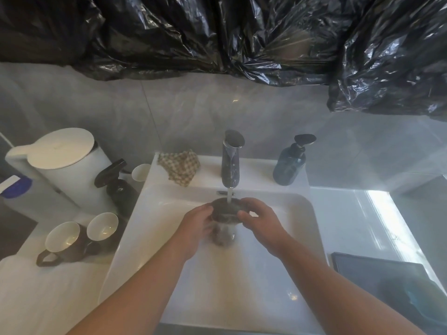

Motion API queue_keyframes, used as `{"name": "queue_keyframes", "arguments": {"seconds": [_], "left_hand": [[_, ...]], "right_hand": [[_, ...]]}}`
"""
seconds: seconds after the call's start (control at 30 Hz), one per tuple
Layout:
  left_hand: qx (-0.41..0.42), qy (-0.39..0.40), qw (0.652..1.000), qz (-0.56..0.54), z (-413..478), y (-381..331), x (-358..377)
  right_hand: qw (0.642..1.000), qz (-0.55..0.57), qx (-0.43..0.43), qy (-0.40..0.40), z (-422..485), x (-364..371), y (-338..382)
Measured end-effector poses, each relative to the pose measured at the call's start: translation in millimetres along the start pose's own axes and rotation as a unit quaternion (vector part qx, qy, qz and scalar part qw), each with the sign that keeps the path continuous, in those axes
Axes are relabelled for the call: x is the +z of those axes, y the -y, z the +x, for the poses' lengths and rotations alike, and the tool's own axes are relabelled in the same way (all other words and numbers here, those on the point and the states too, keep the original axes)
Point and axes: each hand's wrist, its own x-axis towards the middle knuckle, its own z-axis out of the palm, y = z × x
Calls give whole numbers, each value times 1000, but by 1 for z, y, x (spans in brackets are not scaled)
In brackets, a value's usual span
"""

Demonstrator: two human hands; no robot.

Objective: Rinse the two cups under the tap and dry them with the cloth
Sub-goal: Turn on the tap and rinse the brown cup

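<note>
While water runs from the tap [231,160] in the middle of the frame, both hands hold a dark cup [226,207] right under it, above the sink [232,286]. The left hand [197,224] curls round its left side and the right hand [260,220] curls round its right side, so the cup sits between them. The checked cloth [180,168] lies on the sink's back edge, left of the tap.

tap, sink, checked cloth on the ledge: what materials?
Tap: polished metal, likely chrome, by its mirror reflections. Sink: glossy white ceramic, probably; smooth with soft highlights. Cloth: woven fabric, matte; checked weave and soft crumpled folds.
</note>
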Motion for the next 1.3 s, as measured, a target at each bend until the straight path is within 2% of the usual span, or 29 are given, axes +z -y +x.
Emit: {"name": "queue_keyframes", "arguments": {"seconds": [0.37, 0.57, 0.83, 0.97, 1.3], "left_hand": [[27, 3, 1000, 1, 6, -1, -6], [40, -20, 999, 3, 7, 1, -20], [21, -55, 996, 71, 8, -3, -12], [7, -42, 995, 88, 7, -4, -5], [25, -60, 995, 77, 4, -16, -4]], "right_hand": [[999, 31, -33, -3, 3, 1, 4], [998, 31, -44, 14, 8, 8, 8], [997, -4, 74, 29, 10, 13, 8], [994, -21, 102, 35, 8, 12, 6], [978, 111, 158, 81, 13, 14, 11]]}}
